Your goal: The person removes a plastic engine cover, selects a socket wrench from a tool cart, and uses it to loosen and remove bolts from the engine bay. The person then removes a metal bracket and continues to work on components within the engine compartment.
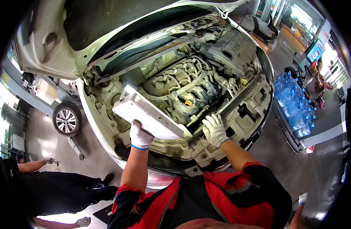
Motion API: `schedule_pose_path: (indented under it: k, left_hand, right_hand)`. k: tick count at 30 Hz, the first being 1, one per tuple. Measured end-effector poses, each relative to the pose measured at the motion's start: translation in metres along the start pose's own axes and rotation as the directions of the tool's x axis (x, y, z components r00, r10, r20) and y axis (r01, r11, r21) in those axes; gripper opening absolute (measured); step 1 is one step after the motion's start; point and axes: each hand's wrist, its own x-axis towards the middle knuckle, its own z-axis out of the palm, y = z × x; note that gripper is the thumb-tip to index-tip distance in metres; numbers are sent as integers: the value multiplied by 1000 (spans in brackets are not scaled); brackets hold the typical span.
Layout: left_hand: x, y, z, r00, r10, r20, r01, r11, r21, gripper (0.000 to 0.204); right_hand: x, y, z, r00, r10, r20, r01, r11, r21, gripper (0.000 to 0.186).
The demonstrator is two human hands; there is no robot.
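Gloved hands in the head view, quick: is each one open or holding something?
Left hand: closed on the silver metal case.
Right hand: fingers slightly bent over the dark bar; can't tell if it's gripping.

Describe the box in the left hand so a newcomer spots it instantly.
Under the raised hood, find the engine. At its near left side, the white-gloved left hand holds a tilted, rectangular box. Its broad, smooth, pale face sets it apart from the darker, cluttered engine beside it.
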Motion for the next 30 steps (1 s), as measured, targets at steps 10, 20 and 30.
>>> schedule_pose_path:
  k: [10,20,30]
  left_hand:
    - [-69,-54,101,983,117,-139,-106,991,82,80]
    - [-165,-112,157,856,373,-358,-274,915,298,103]
    - [-183,-160,177,710,374,-598,-295,928,229,79]
  right_hand:
    - [5,24,-44,997,-65,-36,74,849,522,28]
    - [-24,14,-447,740,-671,47,590,680,436,14]
    - [-20,23,-434,644,-705,-298,740,475,476,16]
